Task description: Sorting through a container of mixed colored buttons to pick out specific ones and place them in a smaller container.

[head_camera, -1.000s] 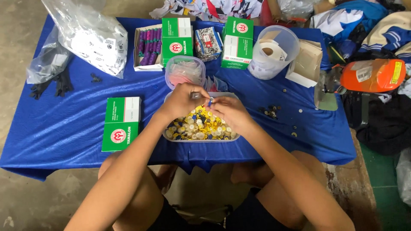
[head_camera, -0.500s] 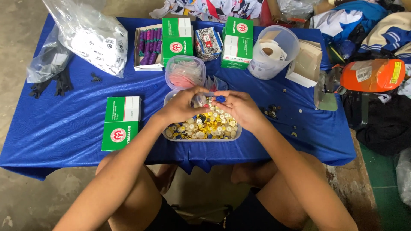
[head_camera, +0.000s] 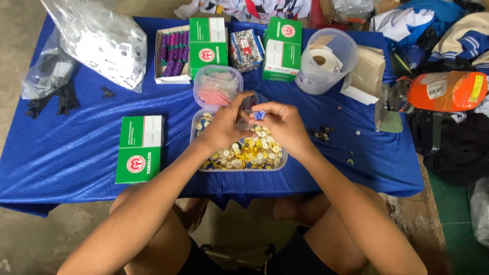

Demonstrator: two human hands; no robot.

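Both hands [head_camera: 254, 125] have lifted a blue button [head_camera: 260, 115].

Left hand [head_camera: 227, 124] and right hand [head_camera: 283, 125] meet, fingertips pinched together

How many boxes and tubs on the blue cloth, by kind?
Green and white boxes: 3
Open box of purple items: 1
Clear round tubs: 2
Clear tray of buttons, under both hands: 1
Total: 7
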